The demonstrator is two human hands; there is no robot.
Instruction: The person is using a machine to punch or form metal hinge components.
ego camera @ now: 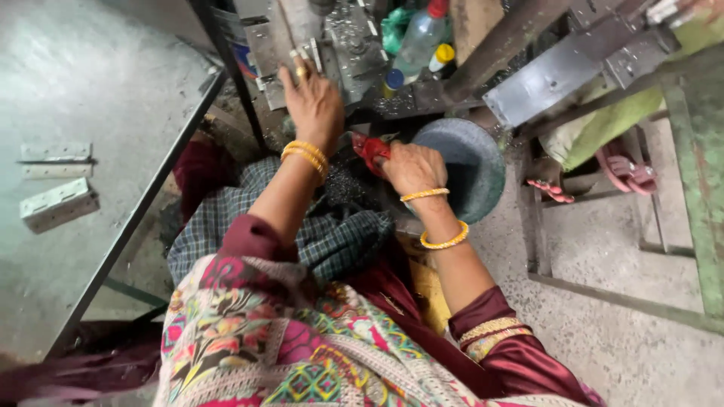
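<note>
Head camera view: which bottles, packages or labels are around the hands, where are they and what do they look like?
Clear plastic bottle with red cap: top centre, behind the machine, leaning.
Small bottle with yellow cap: just right of it.
Blue-capped container: below them, beyond the left hand.
Green plastic bag: behind the bottles, crumpled.
No signs or screens.

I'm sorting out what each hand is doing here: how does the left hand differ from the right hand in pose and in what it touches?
The left hand reaches up and away to the metal machine parts, fingers extended; the right hand stays lower, curled around a red tool beside the grey bowl. The left hand grips nothing visible; the right hand is closed on the tool. Both wrists wear yellow bangles.
</note>
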